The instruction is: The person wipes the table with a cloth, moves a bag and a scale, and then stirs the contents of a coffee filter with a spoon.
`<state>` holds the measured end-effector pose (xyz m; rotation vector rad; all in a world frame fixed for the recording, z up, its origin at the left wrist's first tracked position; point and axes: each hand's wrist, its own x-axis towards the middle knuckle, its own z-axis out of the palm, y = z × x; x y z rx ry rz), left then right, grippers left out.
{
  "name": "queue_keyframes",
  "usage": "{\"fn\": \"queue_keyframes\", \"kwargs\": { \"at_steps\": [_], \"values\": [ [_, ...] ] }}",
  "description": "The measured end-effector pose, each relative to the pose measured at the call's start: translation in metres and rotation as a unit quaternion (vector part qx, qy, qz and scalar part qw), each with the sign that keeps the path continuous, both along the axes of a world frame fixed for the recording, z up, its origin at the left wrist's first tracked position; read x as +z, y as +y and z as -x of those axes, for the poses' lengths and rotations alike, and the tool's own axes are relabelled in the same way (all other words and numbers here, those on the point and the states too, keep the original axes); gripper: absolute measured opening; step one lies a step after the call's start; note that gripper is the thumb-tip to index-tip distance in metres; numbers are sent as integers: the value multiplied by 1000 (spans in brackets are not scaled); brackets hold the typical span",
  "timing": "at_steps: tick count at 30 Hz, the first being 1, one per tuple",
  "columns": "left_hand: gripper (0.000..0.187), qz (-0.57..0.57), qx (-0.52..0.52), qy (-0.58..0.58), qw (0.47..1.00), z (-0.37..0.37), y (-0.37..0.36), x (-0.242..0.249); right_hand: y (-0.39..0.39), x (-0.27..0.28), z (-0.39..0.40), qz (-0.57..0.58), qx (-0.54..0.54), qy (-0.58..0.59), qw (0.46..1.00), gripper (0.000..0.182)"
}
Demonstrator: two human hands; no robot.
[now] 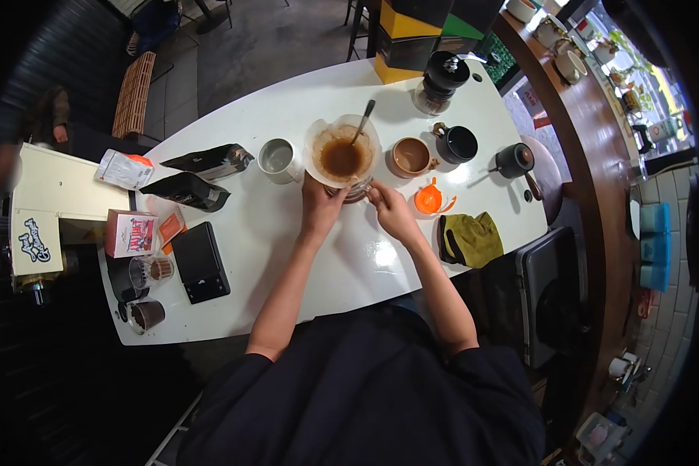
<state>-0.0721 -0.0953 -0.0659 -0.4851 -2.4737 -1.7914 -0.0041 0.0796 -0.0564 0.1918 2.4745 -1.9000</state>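
A coffee dripper [315,167] lined with a paper filter [323,133] sits over a glass coffee server [357,192]. Brown wet coffee [340,158] fills the filter, and a spoon [363,120] leans in it with its handle up. My left hand [321,208] is closed around the dripper's lower near side. At the server's right side, my right hand [391,210] has its fingers closed, apparently on the handle, which they mostly hide. Close by stand a light metal pitcher [279,161] on the left and a brown cup [410,157] on the right.
The white table [287,260] also bears a black cup [456,144], an orange plastic piece [428,199], a green cloth [474,239], a coffee grinder [443,81] and a small long-handled pot [514,161]. Leftward lie black bags [185,191], a black scale [200,262] and plastic cups [145,315].
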Motion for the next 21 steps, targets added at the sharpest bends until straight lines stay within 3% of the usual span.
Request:
{"fn": "queue_keyframes", "kwargs": {
  "at_steps": [2,4,6,8,9,14,16,21],
  "values": [
    [58,7,5,18,1000,-12,2,4,2,2,-12,6,5,-2,1000,29],
    [34,-23,25,14,999,-26,8,8,4,0,-27,12,1,-22,1000,31],
    [42,11,16,40,999,-36,11,5,6,5,-44,32,-10,-22,999,29],
    [69,-42,-13,-35,998,-50,19,7,18,7,-58,3,-13,-87,996,26],
    [73,-54,-21,-39,998,-55,23,16,22,6,-65,2,-8,-87,996,26],
    [79,-68,-77,-29,994,-69,34,11,40,-8,-91,17,-38,-81,996,24],
    [83,-8,-69,25,997,-72,38,12,42,-9,-94,32,-44,-96,994,23],
    [89,-17,-87,-21,996,-74,38,22,51,-16,-97,16,-35,-118,992,23]
  ]
}}
